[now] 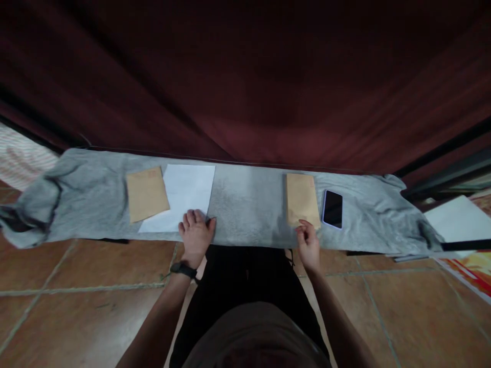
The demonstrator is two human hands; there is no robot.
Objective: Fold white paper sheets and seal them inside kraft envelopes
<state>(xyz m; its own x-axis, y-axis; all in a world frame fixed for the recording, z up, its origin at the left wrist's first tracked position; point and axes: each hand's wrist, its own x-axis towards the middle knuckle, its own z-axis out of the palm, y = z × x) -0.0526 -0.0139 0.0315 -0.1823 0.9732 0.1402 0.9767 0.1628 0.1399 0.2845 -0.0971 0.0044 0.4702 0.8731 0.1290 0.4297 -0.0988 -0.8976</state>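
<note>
Plainly, the left hand [196,234] lay flat, fingers spread and holding nothing, pressed on the near right corner of the white sheet [184,197], which rested on the grey cloth [249,204] covering the counter. A left envelope [147,193], brown, overlapped the sheet's left edge and sat slightly turned, its long axis running away from the person and leaning a little to the left. The right hand [308,241] had its fingers curled at the near edge of the right envelope [302,200]; they touched the near right corner, but whether they pinched it could not be told. That envelope lay flat on the cloth, right of centre, long axis pointing away from the person, just beside a dark phone [333,209] lying parallel on its right. In my judgement both envelope and sheet were light, thin and limp, prone to slide on the cloth and to crease; the soundest hold would be a pinch at a near corner or edge, lifted first off the soft cloth. A watch [184,269] was worn on the left wrist. Tiled floor [76,296] showed below.
</note>
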